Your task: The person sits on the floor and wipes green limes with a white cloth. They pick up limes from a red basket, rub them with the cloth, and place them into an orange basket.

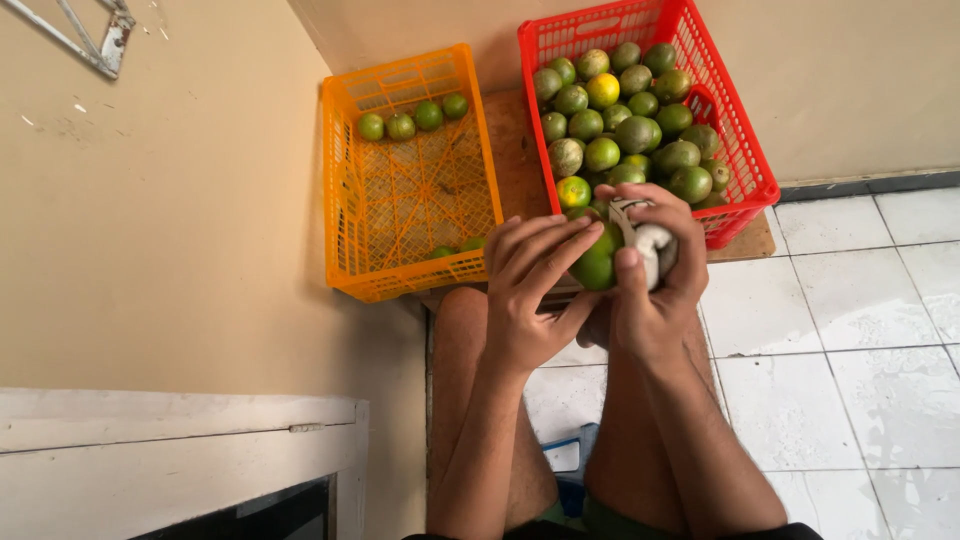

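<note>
A green citrus fruit (598, 264) is held up in front of me, with the fingers of my left hand (530, 290) wrapped around its left side. My right hand (655, 290) grips a small white and grey device (645, 240) pressed against the fruit's right side. Just beyond my hands stands a red plastic crate (745, 150) piled with several green and yellowish citrus fruits (620, 120). To its left, an orange plastic crate (400, 270) holds only a few green fruits (412, 118) at its far end and a couple at its near edge.
Both crates rest on a brown wooden board (515, 150) on the floor beside a beige wall (150, 220). My bare knees are below my hands. White floor tiles (850, 340) spread to the right. A white wooden frame (180, 450) sits at the lower left.
</note>
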